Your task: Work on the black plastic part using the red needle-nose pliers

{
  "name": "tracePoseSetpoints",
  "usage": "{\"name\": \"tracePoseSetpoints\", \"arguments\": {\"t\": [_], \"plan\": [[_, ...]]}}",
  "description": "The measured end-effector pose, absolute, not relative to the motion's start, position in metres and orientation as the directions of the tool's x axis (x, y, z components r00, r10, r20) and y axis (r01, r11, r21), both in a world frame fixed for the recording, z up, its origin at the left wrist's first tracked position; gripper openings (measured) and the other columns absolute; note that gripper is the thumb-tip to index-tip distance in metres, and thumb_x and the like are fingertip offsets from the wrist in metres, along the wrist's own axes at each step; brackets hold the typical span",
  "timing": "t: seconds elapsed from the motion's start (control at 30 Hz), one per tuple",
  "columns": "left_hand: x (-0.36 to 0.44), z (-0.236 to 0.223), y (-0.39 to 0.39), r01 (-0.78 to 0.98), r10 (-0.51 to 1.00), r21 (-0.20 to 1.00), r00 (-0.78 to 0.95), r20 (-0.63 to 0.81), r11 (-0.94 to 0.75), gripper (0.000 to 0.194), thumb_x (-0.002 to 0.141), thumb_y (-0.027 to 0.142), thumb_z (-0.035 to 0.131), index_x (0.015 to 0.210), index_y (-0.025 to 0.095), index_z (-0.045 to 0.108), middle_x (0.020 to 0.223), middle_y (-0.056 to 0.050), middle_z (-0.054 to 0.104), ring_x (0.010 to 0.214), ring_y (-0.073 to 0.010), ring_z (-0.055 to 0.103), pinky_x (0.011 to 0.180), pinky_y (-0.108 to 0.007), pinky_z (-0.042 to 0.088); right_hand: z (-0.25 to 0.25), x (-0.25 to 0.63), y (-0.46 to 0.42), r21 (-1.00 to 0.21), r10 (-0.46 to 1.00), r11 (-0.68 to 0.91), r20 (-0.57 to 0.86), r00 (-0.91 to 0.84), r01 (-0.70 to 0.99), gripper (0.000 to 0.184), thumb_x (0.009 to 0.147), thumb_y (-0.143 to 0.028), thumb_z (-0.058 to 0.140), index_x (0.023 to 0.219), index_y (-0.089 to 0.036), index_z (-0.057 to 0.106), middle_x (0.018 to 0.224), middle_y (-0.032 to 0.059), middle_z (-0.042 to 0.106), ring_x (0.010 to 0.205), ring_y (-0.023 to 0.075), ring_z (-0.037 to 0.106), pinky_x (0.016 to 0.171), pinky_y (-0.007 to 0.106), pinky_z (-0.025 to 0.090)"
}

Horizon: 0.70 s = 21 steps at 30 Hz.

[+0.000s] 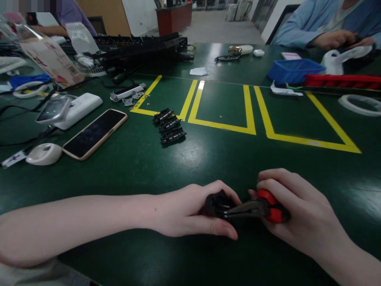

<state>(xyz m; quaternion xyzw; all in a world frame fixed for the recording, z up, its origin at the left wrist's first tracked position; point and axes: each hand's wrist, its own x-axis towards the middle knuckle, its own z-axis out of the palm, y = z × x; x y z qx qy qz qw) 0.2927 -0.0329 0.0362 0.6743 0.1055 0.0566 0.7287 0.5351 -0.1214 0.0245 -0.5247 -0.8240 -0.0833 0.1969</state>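
My left hand is closed around a small black plastic part, held just over the green table, between thumb and fingers. In my right hand are needle-nose pliers with red handles. The jaws point left, and their tips reach the black part; whether they grip a piece of it I cannot tell. Farther up the table, several similar black parts lie in a short row by the corner of a yellow tape outline.
A phone, a white power bank and a white rounded item lie at left. Small metal pieces sit near the tape. Beyond are a blue bin, a tape roll and a co-worker's hands.
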Motion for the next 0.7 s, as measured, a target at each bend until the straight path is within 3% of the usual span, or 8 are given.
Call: {"name": "tracePoseSetpoints", "arguments": {"t": [0.7], "plan": [[0.2933,0.0354,-0.0329,0.06,0.205,0.995,0.976,-0.076,0.085,0.039,0.09,0.029,0.068,0.12,0.017,0.046,0.087,0.0,0.055,0.07,-0.012,0.05,0.061,-0.025,0.042,0.0234,0.5347,-0.1206,-0.113,0.828,0.448,0.427,-0.364,0.887,0.011,0.081,-0.018,0.056,0.09,-0.021,0.052,0.094,0.0083,0.06,0.079,0.0218,0.058,0.061,0.035,0.045]]}}
